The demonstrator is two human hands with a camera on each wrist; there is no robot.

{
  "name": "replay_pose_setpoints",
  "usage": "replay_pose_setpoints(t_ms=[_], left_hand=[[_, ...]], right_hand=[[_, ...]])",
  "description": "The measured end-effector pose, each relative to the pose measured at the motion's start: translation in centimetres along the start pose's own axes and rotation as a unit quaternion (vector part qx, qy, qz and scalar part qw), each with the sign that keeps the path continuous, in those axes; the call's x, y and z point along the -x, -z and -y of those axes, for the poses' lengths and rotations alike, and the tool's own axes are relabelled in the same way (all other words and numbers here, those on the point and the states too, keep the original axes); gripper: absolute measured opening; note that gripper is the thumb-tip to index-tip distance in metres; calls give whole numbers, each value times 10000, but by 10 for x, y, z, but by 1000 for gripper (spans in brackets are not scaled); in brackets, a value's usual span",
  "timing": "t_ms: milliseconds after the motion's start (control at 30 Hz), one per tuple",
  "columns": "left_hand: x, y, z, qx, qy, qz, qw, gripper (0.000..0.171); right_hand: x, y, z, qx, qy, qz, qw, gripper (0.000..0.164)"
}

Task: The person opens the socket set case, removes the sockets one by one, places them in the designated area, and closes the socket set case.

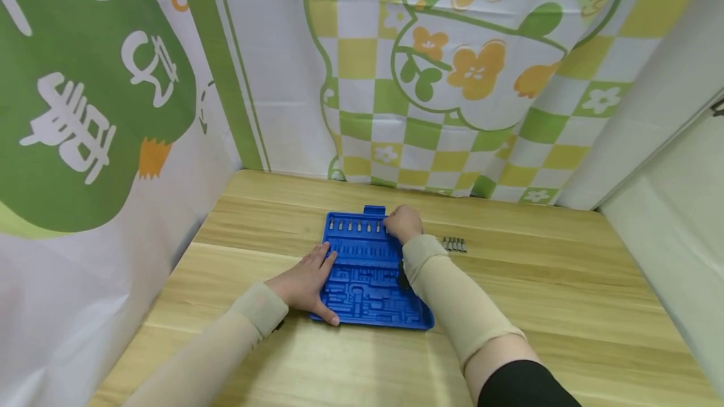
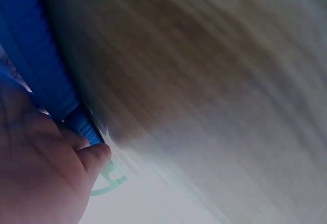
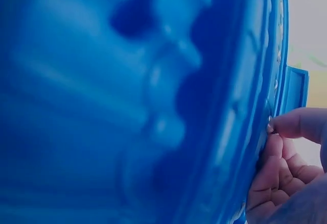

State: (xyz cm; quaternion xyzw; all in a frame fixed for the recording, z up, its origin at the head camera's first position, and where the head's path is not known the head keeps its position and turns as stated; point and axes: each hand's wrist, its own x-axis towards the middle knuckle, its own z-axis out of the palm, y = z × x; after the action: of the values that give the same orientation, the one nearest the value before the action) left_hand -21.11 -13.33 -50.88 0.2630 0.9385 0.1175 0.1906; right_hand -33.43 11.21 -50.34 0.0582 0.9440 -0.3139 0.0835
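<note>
An opened blue plastic tool case (image 1: 370,264) with moulded slots lies on the table. Along its far side stands a row of small silver screwdriver bits (image 1: 359,227). My left hand (image 1: 300,282) rests on the case's left edge, fingers spread and thumb at the near corner. At the far right end of the row is my right hand (image 1: 404,223), its fingers curled. In the right wrist view, thumb and forefinger pinch a small screwdriver bit (image 3: 270,127) at the case, mostly hidden by the fingertips.
Several loose bits (image 1: 455,244) lie side by side on the wooden table (image 1: 543,306), right of the case. A blue latch tab (image 1: 374,210) sticks out from the far edge. Behind the table hangs a patterned curtain (image 1: 384,99).
</note>
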Motion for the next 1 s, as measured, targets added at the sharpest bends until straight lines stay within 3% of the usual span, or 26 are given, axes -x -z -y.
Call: replay_pose_setpoints(t_ms=[133, 267, 467, 600, 833, 1000], left_hand=[[0, -1, 0, 86, 10, -6, 10000, 143], [0, -1, 0, 90, 53, 21, 9999, 143], [0, 0, 0, 101, 28, 54, 9999, 142], [-1, 1, -1, 132, -17, 56, 9999, 143], [0, -4, 1, 116, -39, -3, 9999, 144], [-1, -5, -1, 184, 3, -8, 9998, 144]], right_hand=[[0, -2, 0, -78, -64, -194, 9998, 32], [-1, -3, -2, -508, 40, -333, 9981, 14], [-3, 0, -8, -1573, 277, -628, 9852, 13], [-4, 12, -15, -1853, 405, -716, 9792, 13], [-1, 36, -35, -2114, 262, -240, 9768, 17], [-3, 56, -51, -2502, 246, -88, 9679, 24]])
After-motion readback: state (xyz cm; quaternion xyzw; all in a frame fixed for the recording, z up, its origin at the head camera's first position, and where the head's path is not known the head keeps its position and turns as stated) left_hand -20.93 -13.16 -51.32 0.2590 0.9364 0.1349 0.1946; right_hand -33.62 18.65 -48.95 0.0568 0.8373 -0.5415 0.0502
